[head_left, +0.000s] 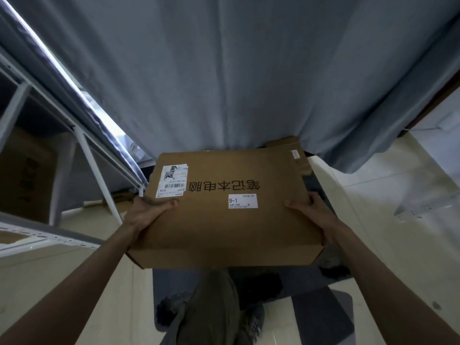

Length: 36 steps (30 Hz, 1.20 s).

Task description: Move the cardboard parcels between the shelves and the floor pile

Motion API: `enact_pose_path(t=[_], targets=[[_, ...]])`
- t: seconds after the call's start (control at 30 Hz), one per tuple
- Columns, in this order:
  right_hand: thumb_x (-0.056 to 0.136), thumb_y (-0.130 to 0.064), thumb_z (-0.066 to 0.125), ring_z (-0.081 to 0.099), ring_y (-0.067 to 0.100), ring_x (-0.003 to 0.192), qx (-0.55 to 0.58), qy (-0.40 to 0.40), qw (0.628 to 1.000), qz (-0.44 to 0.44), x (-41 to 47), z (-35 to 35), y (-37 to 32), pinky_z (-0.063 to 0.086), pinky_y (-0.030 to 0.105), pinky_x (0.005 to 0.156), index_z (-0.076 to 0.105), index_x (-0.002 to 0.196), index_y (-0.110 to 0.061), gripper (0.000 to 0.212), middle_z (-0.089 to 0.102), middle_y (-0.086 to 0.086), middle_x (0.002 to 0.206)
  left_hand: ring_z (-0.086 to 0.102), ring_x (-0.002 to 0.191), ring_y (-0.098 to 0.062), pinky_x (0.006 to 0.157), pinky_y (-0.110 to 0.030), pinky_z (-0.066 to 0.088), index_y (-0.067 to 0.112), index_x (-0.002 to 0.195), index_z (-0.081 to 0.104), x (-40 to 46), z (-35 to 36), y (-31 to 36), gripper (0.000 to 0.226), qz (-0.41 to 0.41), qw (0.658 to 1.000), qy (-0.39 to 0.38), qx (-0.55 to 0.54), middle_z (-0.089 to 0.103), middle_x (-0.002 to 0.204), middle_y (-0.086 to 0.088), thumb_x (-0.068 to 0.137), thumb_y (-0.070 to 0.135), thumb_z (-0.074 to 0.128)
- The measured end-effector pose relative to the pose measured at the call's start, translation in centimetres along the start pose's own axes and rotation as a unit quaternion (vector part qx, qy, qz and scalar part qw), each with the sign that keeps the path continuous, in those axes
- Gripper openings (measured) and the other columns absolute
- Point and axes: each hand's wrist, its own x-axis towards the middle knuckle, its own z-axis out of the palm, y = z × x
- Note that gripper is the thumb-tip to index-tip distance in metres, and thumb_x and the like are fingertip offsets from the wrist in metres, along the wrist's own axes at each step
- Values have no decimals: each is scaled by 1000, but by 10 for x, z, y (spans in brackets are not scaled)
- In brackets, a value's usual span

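The cardboard parcel (224, 207), a flat box printed with upside-down characters and bearing a barcode label (171, 181) and a small white sticker (242, 201), is carried in the air in front of the person, above their legs and the dark floor mat (321, 312). It is held level, probably because a wide, shallow box tips easily if one side drops. The left hand (146, 211) clamps the left edge with the thumb lying on top, and the right hand (311, 210) grips the right edge the same way, so the load is shared between them. More cardboard (296, 155) lies on the floor just beyond the box, at the foot of the grey curtain (224, 70), which looks like the floor pile. The white metal shelves (49, 100) stand to the left, with another box (25, 170) on a lower level.
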Motion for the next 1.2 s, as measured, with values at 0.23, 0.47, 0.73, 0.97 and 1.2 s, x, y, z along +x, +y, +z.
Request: enact_pose_path(t=[0.23,0.47,0.73,0.97,1.2], targets=[[63,-61,87,55,31,126,-62,19,998,-13,135,4,-33,46,53,108,40,151,-28,105,46,5,148,61,118,-29,105,-48,47,22,131,58,103,49,10,87,-29,999,12,-21,64,130,-6,60,61,87],[66,-60,85,48,29,135,-127,67,990,-18,294,10,-28,42,41,103,35,153,-24,107,47,3,151,63,110,-24,97,-48,53,27,131,50,236,128,1,105,-79,996,0,-26,62,124,-1,43,71,88],[64,-67,83,27,37,148,-225,88,970,28,462,35,-2,25,59,120,25,157,-24,117,38,4,158,57,115,-32,95,-53,52,16,133,38,383,208,-29,121,-138,990,2,38,55,127,-12,39,78,82],[57,-63,88,40,31,143,-182,84,979,36,580,55,26,34,57,116,23,157,-26,125,40,2,157,59,114,-33,97,-50,53,22,141,32,499,260,-55,115,-130,990,22,53,55,132,-8,51,67,87],[61,-55,91,41,30,142,-188,96,977,21,667,54,46,37,57,115,26,156,-28,118,42,1,156,58,116,-33,97,-51,52,22,145,29,573,311,-79,129,-122,991,3,55,54,136,-8,39,75,83]])
